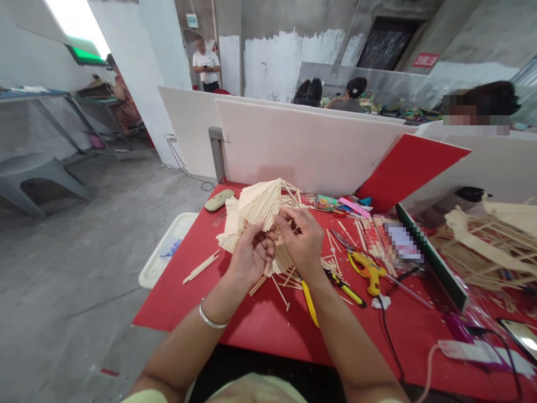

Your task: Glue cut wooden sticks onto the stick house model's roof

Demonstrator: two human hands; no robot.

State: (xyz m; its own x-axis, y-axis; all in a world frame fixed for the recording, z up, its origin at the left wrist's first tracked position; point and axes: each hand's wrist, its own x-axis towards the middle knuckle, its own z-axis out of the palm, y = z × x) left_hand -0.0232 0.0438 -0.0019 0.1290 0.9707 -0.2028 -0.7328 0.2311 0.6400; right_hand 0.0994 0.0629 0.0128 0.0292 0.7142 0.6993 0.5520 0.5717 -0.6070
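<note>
A model built from pale wooden sticks (260,202), with a slanted, roof-like panel of sticks laid side by side, stands on the red tabletop (268,327) before me. My left hand (254,252) has its fingers curled, thumb and fingertips closed at the panel's lower edge. Close beside it, my right hand (302,238) pinches at the same edge from the right; any single stick between its fingertips is hidden. Loose sticks (201,266) lie to the left, and more are scattered under and right of my hands.
On the right lie a yellow glue gun (370,271), scissors (343,240), yellow-black pliers (346,288) and a pink strip (354,207). White boards (306,145) stand behind the table. Another stick model (495,240) is beyond a green-edged divider (432,257). Other people sit farther back.
</note>
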